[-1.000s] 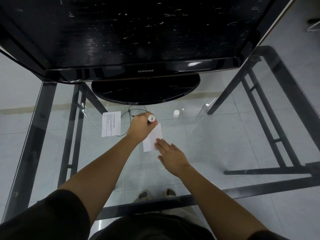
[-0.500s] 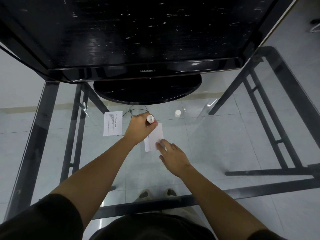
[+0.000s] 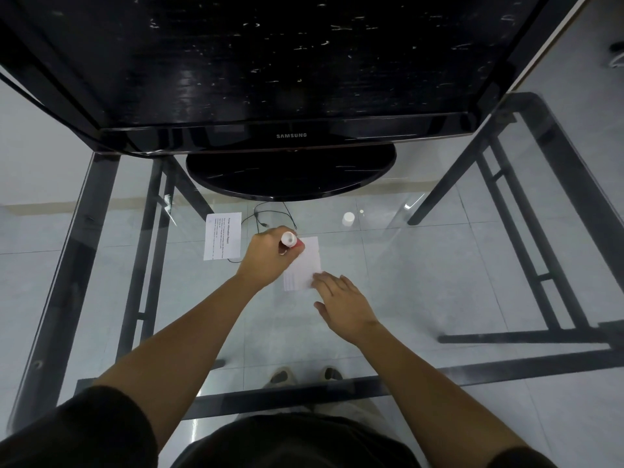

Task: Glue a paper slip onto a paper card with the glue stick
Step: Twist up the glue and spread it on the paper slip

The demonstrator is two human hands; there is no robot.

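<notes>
1. "SAMSUNG" stands in pale capital letters at the centre of the lower bezel of the black monitor point(image 3: 291, 135), just above its round stand.
2. The printed sheet point(image 3: 223, 236) lying on the glass table point(image 3: 439, 265) carries a heading turned sideways; it seems to read "Printer Information Report", though the letters are small and not certain.
3. Beneath that heading run several lines of finer print, too small to read.
4. The paper point(image 3: 304, 265) under the two hands shows faint rows of marks, none legible.
5. No readable label shows on the glue stick point(image 3: 289, 239) or on the white cap point(image 3: 348, 219).
</notes>
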